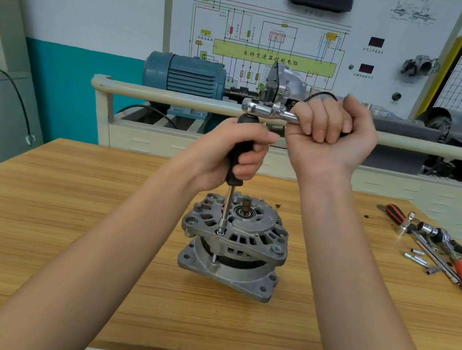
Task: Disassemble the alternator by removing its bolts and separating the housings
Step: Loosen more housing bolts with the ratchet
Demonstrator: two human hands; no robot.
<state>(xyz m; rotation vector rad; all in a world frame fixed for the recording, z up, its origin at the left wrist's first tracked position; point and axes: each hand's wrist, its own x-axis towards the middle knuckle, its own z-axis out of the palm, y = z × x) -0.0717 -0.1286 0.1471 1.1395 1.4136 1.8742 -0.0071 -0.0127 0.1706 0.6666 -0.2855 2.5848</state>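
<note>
We are partway through the bolts: the grey cast-aluminium alternator [234,243] stands on the wooden table [61,222], housings not yet separated. Our left hand [235,152] grips the black-handled socket driver [237,157] seated on a through-bolt; our right hand [331,131] clenches the chrome ratchet handle [269,110] atop it.

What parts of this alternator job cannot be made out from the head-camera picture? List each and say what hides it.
- Bolt head: covered by the small silver socket seated on the grey metal alternator.
- Chrome ratchet wrench handle: wrapped inside the right hand.
- Middle of the black driver grip: covered by the left hand.
- Loose tools at the wooden table's right end: blurred.
- Alternator's underside: faces the table.
</note>
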